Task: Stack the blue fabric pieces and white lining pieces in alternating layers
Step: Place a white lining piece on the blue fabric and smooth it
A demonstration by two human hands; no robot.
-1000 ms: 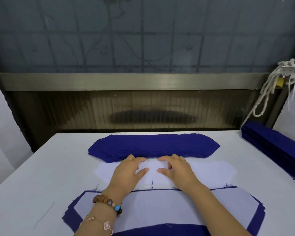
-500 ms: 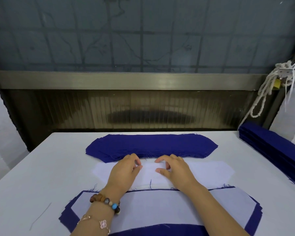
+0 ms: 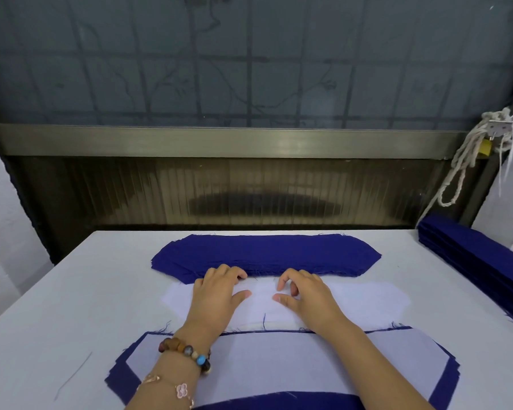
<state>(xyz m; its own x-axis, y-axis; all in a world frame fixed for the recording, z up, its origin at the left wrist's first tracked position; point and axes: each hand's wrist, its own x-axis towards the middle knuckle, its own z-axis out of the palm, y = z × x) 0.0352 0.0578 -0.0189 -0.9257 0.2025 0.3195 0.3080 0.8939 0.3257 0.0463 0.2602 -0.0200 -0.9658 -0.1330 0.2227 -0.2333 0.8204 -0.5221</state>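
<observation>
Nearest the person, on the white table (image 3: 71, 306), lay the alternating stack (image 3: 279, 359). Its top layer was a white lining piece, with blue margins showing around it. Because white was uppermost, a blue piece was probably due next.

Just beyond the stack sat the white lining pile (image 3: 382, 300), its near edge touching the stack's far edge. That closeness likely kept each transfer short. Both hands rested on this pile, their forearms crossing over the stack. The left hand (image 3: 219, 294), with a beaded bracelet (image 3: 187, 350) on its wrist, had its fingers curled, its thumb lying out flat on the lining. Its fingertips were at the near edge of the pile beyond. The right hand (image 3: 305, 294) had its fingers hooked down, tips on the lining. No sheet was visibly lifted, so I could not tell whether either hand had pinched a piece.

Farther beyond the stack, right against the lining, lay the blue fabric pile (image 3: 267, 253), its frayed near edge facing the fingers. That suited peeling off a single layer.

Far to the stack's right, at the table's edge, stood a folded blue stack (image 3: 471, 255), seemingly held in reserve.
</observation>
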